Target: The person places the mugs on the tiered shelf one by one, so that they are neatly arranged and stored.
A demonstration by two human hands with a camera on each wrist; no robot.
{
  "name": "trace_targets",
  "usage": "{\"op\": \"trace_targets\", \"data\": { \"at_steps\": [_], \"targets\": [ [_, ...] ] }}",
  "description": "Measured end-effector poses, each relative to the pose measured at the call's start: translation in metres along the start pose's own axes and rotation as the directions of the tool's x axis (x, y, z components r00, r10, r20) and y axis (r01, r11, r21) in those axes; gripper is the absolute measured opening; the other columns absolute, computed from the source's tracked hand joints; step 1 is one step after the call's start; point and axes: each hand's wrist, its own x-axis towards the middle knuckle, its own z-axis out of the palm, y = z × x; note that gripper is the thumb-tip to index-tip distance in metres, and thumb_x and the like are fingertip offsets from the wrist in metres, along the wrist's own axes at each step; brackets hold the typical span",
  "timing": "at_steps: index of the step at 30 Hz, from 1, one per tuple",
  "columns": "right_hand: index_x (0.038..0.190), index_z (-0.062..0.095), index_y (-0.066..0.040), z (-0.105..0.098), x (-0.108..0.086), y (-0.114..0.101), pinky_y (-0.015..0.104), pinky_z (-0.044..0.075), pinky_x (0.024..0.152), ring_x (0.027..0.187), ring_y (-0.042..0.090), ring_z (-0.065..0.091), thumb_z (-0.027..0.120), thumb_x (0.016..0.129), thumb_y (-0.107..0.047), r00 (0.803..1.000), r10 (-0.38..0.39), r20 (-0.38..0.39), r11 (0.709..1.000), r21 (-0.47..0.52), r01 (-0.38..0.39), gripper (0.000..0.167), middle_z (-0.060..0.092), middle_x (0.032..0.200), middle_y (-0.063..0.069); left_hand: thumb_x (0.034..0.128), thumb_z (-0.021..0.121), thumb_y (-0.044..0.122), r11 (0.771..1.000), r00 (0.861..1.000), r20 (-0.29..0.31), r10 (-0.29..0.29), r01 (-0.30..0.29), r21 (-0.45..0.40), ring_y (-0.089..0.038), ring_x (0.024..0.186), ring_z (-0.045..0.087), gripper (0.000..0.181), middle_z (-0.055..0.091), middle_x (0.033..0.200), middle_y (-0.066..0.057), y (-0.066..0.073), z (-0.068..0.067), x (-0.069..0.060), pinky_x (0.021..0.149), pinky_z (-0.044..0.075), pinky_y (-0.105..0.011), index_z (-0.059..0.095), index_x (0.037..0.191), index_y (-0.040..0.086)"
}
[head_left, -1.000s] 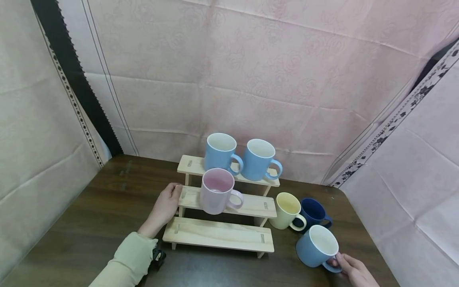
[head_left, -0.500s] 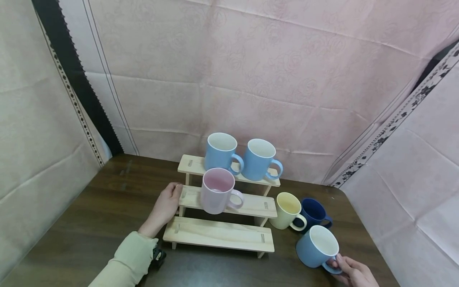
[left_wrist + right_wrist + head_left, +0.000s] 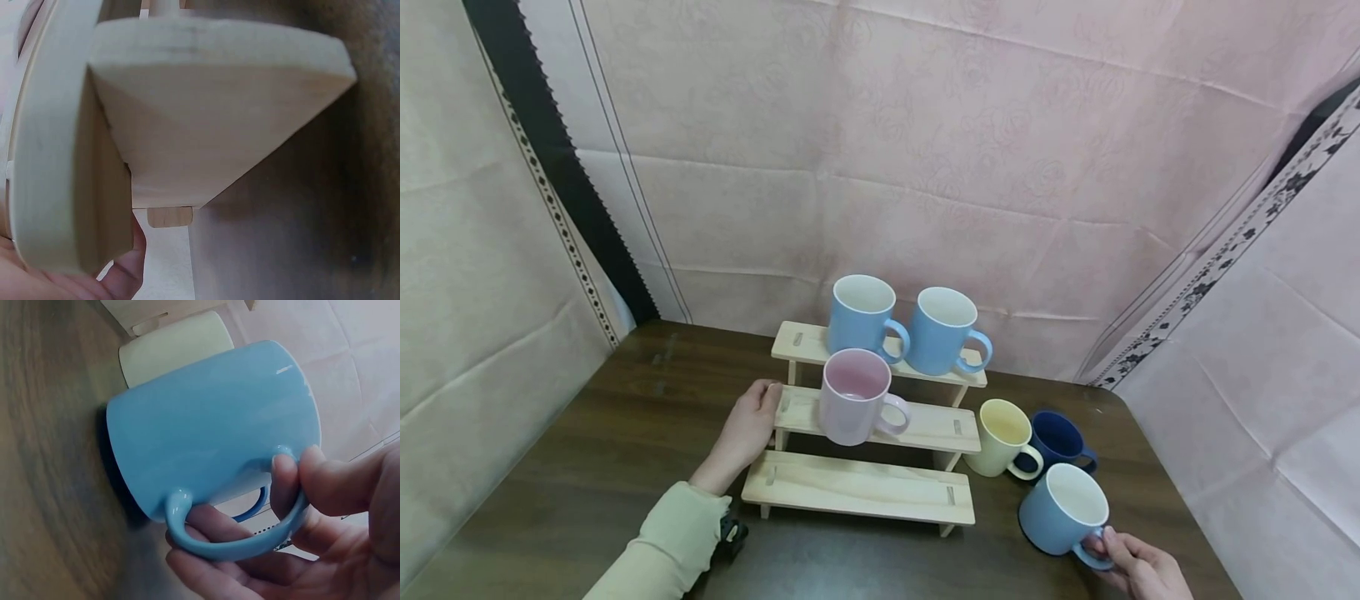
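Observation:
A three-step wooden stand bears two light-blue mugs on its top board and a pink mug on the middle one. My left hand grips the middle board's left end; the left wrist view shows its fingers partly behind the wood. Right of the stand, my right hand holds another light-blue mug by its handle. In the right wrist view, thumb and fingers close round that handle, with a dark shadow under the mug's base.
Just right of the stand are a yellow mug and, beside it, a dark-blue mug, both behind the held mug. The brown table is bordered by pale cloth at the back and both sides.
The held light-blue mug has risen very slightly with my right hand on its handle. My left hand keeps its hold on the stand, and the other mugs have stayed in place.

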Motion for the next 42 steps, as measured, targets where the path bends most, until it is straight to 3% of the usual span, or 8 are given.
{"op": "trace_targets", "data": {
  "at_steps": [11,19,25,30,37,42],
  "targets": [
    [0.112,0.063,0.010,0.000,-0.013,-0.018,0.039,0.054,0.083,0.097,0.020,0.067,0.060,0.092,-0.054,0.999,-0.029,-0.026,0.997,-0.078,0.027,0.067,0.070,0.105,0.018,0.1081,0.032,0.029,1.000,1.000,-0.004,0.001,-0.001,0.010,-0.021,0.070,0.057,0.041,0.058,0.102,-0.021,0.001,0.000,-0.001,0.056,0.050,-0.032,0.047,0.129,-0.003],
    [0.108,0.064,0.010,0.002,-0.025,-0.038,0.036,0.055,0.083,0.092,0.013,0.067,0.057,0.098,-0.040,0.998,-0.057,-0.038,0.997,-0.052,0.055,0.052,0.070,0.104,0.012,0.1081,0.032,0.027,1.000,1.000,-0.004,0.001,-0.001,0.007,-0.020,0.064,0.055,0.040,0.058,0.097,-0.019,0.001,0.000,-0.001,0.055,0.049,-0.033,0.047,0.129,-0.004],
    [0.119,0.055,0.015,0.008,-0.033,-0.057,0.029,0.055,0.082,0.092,0.007,0.065,0.049,0.103,-0.028,0.994,-0.110,-0.017,0.990,-0.086,0.108,0.046,0.068,0.109,0.011,0.1080,0.032,0.030,1.000,1.000,-0.001,0.000,0.000,0.002,-0.020,0.064,0.054,0.042,0.058,0.096,-0.019,0.001,0.000,-0.001,0.055,0.049,-0.033,0.047,0.130,-0.003],
    [0.123,0.054,0.015,0.016,-0.038,-0.070,0.026,0.054,0.082,0.092,0.002,0.063,0.049,0.103,-0.031,0.983,-0.182,-0.001,0.979,-0.094,0.181,0.050,0.069,0.108,0.008,0.1080,0.033,0.028,1.000,1.000,-0.004,0.006,-0.006,-0.008,-0.021,0.064,0.054,0.040,0.058,0.096,-0.019,0.000,-0.001,0.000,0.055,0.049,-0.033,0.048,0.128,-0.003],
    [0.114,0.061,0.012,0.034,-0.040,-0.089,0.025,0.055,0.080,0.094,0.005,0.064,0.051,0.102,-0.034,0.949,-0.315,0.022,0.944,-0.095,0.316,0.048,0.067,0.105,0.007,0.1079,0.033,0.029,1.000,1.000,-0.004,0.011,-0.011,-0.010,-0.021,0.066,0.055,0.041,0.058,0.099,-0.020,-0.002,-0.001,0.001,0.055,0.050,-0.033,0.049,0.128,-0.003],
    [0.111,0.064,0.010,0.052,-0.041,-0.104,0.026,0.054,0.080,0.095,0.006,0.064,0.053,0.101,-0.036,0.936,-0.351,0.034,0.930,-0.106,0.353,0.048,0.069,0.104,0.007,0.1079,0.034,0.027,1.000,1.000,-0.004,0.006,-0.007,-0.013,-0.021,0.066,0.055,0.040,0.058,0.099,-0.020,-0.002,0.000,0.001,0.055,0.050,-0.033,0.048,0.129,-0.003]
  ]
}}
